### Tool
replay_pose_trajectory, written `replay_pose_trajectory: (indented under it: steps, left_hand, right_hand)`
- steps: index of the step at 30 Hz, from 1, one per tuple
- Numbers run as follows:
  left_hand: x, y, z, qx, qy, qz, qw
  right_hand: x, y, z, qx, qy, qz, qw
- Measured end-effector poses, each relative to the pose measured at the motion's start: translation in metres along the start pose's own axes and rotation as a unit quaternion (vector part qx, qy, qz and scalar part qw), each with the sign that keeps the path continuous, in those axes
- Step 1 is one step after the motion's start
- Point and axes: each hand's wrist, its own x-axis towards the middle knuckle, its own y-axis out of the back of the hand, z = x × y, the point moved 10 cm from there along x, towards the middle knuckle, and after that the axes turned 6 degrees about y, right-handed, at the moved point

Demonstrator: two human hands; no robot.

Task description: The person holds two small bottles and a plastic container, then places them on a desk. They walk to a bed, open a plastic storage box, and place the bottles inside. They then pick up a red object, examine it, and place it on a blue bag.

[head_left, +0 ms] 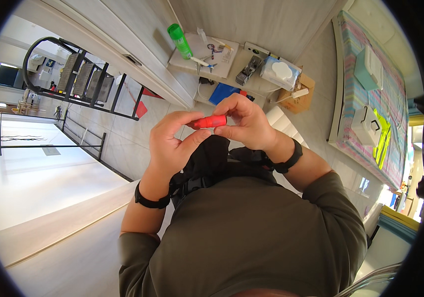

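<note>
Both hands are raised in front of my torso, around a small red cylinder (213,121) that narrows toward its left end. My right hand (251,122) pinches its wider end between thumb and fingers. At the narrower end, the thumb and fingers of my left hand (171,139) close around it, partly covering that tip. The cylinder lies nearly level and carries a faint darker mark; exactly what it is cannot be told. Beyond the hands, on a low bench, are a green spray can (179,41), a model airplane (201,63) and a dark grey toy car (248,70).
A pack of wipes (281,73) and a cardboard box (302,94) are at the bench's right end. A black step ladder (89,80) stands at left past the sliding door (130,59). On the right, a bed (360,100) holds a white case (365,126) and a yellow vest (381,139).
</note>
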Motion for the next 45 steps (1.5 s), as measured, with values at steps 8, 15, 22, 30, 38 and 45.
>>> replay_pose_trajectory:
  steps: [8, 15, 22, 30, 38, 45]
  left_hand:
    - [-0.005, 0.0, 0.024, 0.05, -0.025, 0.03, 0.998]
    - [-0.009, -0.002, 0.04, 0.09, -0.085, 0.027, 0.992]
    - [-0.006, -0.005, 0.04, 0.104, -0.09, 0.008, 0.99]
    - [0.002, 0.014, 0.031, 0.037, -0.057, 0.084, 0.994]
    - [-0.008, 0.002, 0.025, 0.065, -0.04, 0.04, 0.996]
    - [-0.012, -0.005, 0.021, 0.049, -0.024, 0.029, 0.998]
  right_hand:
    - [-0.005, -0.006, -0.03, -0.113, 0.083, -0.01, 0.99]
    - [-0.01, -0.009, -0.023, -0.068, 0.057, -0.012, 0.996]
    - [-0.014, -0.01, -0.005, -0.075, -0.034, -0.02, 0.996]
    - [0.003, -0.006, -0.005, 0.461, -0.062, -0.029, 0.885]
    - [0.006, 0.009, -0.03, 0.433, -0.053, -0.003, 0.9]
    - [0.002, 0.012, -0.034, 0.385, -0.027, 0.001, 0.923]
